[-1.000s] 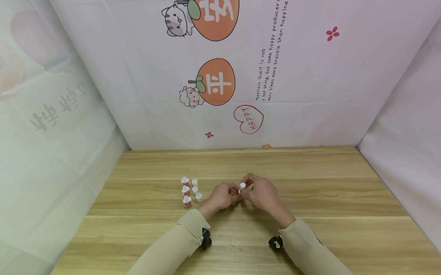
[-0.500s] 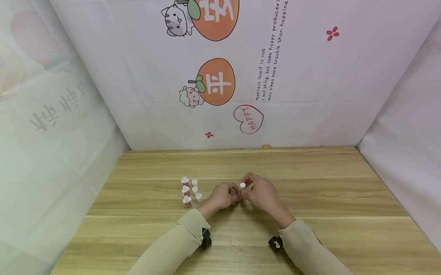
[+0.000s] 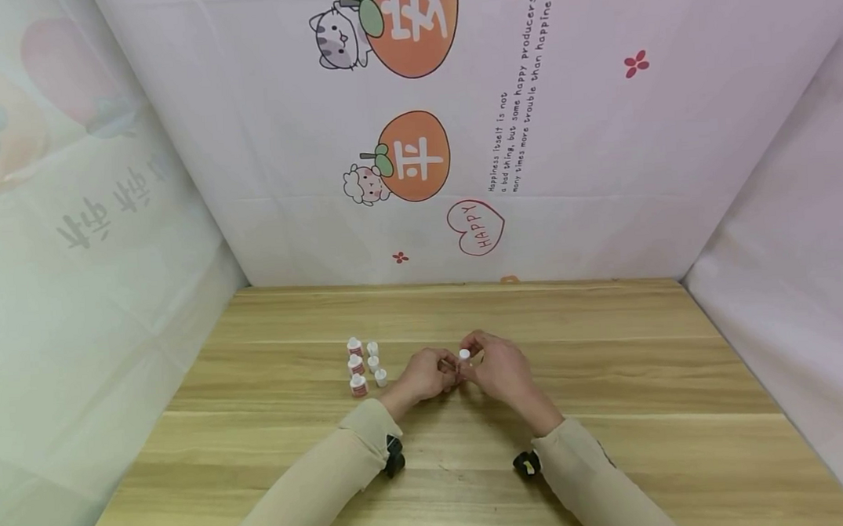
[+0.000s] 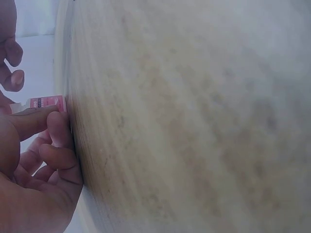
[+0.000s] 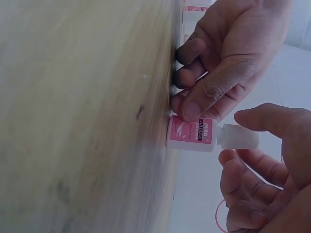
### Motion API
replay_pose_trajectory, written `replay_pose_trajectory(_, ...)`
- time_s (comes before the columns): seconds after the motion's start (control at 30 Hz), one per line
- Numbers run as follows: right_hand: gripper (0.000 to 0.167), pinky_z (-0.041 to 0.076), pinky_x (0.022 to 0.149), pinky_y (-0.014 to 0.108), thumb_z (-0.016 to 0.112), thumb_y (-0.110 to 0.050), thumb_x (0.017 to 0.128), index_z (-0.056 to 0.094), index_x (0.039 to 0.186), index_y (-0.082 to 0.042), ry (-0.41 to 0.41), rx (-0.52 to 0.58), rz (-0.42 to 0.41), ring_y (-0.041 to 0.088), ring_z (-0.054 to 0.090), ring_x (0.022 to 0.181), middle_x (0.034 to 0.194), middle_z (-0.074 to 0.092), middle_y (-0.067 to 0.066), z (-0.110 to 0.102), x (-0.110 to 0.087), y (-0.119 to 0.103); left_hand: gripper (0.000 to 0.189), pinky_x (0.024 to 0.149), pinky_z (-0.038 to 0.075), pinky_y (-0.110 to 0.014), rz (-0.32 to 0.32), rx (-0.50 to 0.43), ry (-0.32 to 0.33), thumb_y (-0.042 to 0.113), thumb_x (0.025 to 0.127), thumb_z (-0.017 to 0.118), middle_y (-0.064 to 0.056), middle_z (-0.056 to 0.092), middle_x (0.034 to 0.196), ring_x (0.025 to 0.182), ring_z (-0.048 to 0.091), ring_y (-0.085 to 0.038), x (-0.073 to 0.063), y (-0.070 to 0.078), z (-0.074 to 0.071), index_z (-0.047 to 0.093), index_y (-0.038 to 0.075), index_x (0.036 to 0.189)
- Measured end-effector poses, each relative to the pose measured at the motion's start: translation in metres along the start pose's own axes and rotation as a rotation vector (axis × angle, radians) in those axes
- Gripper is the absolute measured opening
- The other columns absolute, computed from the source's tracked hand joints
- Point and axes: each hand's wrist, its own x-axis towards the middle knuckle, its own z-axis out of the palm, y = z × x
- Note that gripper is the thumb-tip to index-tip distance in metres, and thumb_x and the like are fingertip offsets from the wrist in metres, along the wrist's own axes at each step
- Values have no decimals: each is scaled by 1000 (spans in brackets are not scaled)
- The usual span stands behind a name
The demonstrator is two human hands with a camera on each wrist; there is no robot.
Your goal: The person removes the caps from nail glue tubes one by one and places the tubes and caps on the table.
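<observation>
My left hand [image 3: 429, 374] holds the body of a small nail glue bottle [image 5: 191, 134] with a pink label. Its thumb and fingers press the label side near the base, and the bottle stands upright on the table. Around the white cap [image 5: 240, 137] are the thumb and fingers of my right hand [image 3: 501, 367], pinching it from opposite sides. The cap sits on the bottle's neck. In the left wrist view, my left fingers cover part of the pink label [image 4: 48, 101].
Left of the hands, a column of pink-labelled bottles [image 3: 356, 366] without caps stands on the wooden table [image 3: 609, 349]. Beside them is a column of loose white caps [image 3: 373, 364]. A printed white cloth [image 3: 568, 233] hangs behind the table.
Both hands stay at the same spot around the bottle. Only very slight finger motion at the cap can be made out.
</observation>
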Motion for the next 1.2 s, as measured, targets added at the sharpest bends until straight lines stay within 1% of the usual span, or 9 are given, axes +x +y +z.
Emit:
replay_pose_trajectory(0.13,18,45,58,27,77,-29,85,66,97,-23,8,-10,-1,11,60,71,96,71,-3,0,0,1,16,56,43,-19,-5,-15,-1,2,91,63,-8,74,83,65,61,-10,0,1,0,71,4,105)
replay_pose_trajectory(0.33,20,48,61,30,76,-28,85,67,102,-21,16,-6,-28,13,64,75,99,73,-1,1,-1,1,15,56,43,-18,-6,-17,0,2,91,64,-8,74,81,63,59,-8,-1,2,0,71,4,104)
replay_pose_trajectory(0.5,20,46,59,29,78,-29,83,66,98,-22,15,-13,-16,12,62,73,95,71,-2,1,-1,2,18,55,42,-18,2,5,6,0,89,63,-7,72,77,61,58,-8,-1,2,0,71,4,104)
replay_pose_trajectory(0.57,19,46,58,28,78,-29,84,66,97,-23,16,-12,-9,12,61,73,95,71,-3,1,-1,2,18,56,42,-18,-1,-1,7,0,89,63,-6,72,77,62,58,-8,-1,2,0,71,4,105)
replay_pose_trajectory(0.73,19,48,61,30,77,-29,85,67,100,-23,18,-3,-15,14,64,77,98,72,-2,0,-1,1,16,56,43,-18,-12,-23,5,3,91,66,-7,73,80,63,59,-8,-1,3,0,72,4,105)
replay_pose_trajectory(0.97,19,47,62,30,78,-30,84,66,98,-23,17,-14,-5,13,62,77,94,71,-4,1,0,2,17,56,43,-19,-4,2,10,2,90,64,-7,74,81,62,58,-7,-1,1,0,72,5,106)
replay_pose_trajectory(1.2,21,49,63,32,77,-28,85,67,102,-21,14,-9,-24,14,64,77,98,72,-1,1,0,1,16,55,44,-20,-21,-34,3,1,91,64,-7,73,82,63,58,-8,0,1,1,71,5,105)
